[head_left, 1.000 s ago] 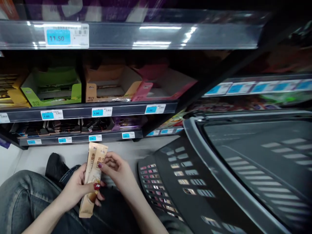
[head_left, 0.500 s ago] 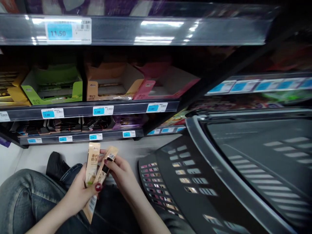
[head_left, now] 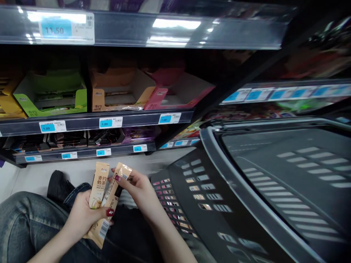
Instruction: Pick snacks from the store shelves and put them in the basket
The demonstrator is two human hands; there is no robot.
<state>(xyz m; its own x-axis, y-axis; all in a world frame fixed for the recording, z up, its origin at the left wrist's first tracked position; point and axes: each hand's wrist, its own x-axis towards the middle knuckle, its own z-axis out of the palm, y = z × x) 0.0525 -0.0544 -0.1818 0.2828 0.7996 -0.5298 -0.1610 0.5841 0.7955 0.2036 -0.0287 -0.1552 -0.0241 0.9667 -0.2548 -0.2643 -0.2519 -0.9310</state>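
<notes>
My left hand [head_left: 79, 215] is closed around the lower part of two slim tan milk tea sachets, its thumb across their front. One sachet [head_left: 99, 180] stands nearly upright with its printed front facing me. The other sachet [head_left: 112, 197] leans to the right, showing a barcode and a dark panel. At the top of that leaning sachet, my right hand [head_left: 141, 188] pinches it between thumb and fingers. Both hands are low, over my bent legs. Where the sachets overlap under my left thumb is hidden.
A dark grey shopping basket [head_left: 189, 215] with slotted sides stands close on my right. Ahead, a low shelf [head_left: 137, 118] holds open green [head_left: 80, 100], tan [head_left: 98, 98] and pink [head_left: 156, 100] cartons. A higher shelf edge [head_left: 123, 31] juts out above them.
The shelves and basket have shifted slightly left in my view. The leaning sachet has turned a little, so its barcode shows more plainly. Both hands keep their hold.
</notes>
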